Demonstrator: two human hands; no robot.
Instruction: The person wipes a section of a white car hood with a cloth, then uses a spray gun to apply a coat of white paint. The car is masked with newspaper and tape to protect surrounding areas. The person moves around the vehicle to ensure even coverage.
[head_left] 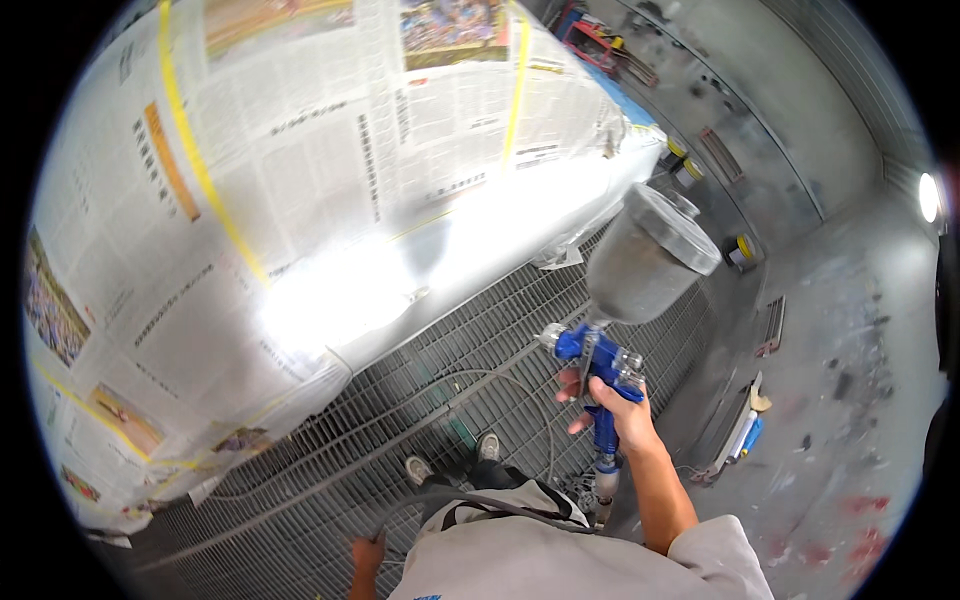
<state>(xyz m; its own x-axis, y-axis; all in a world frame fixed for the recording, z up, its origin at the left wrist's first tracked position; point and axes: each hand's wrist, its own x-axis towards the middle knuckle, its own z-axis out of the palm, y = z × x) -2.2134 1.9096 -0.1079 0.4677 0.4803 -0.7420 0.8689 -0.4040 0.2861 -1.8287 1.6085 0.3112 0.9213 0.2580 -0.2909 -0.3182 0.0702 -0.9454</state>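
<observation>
My right hand (622, 408) is wrapped round the handle of a blue spray gun (603, 362), its nozzle pointing left toward the car body. A grey paint cup (650, 262) with a lid sits tilted on top of the gun. From the handle's lower end a dark air hose (480, 500) runs across my waist to the left. Low by my left side, my left hand (368, 552) is closed on that hose; its fingers are partly hidden. The masked vehicle (300, 150) is covered in newspaper and yellow tape, with a glossy white lower panel (530, 215) left bare.
A metal floor grating (480, 350) lies under my feet, with a thin hose (530, 390) curving over it. Along the grey wall (830, 400) at right are vents, small cans (740, 250) and a tray (735, 430) of tools. A red rack (590, 45) stands far back.
</observation>
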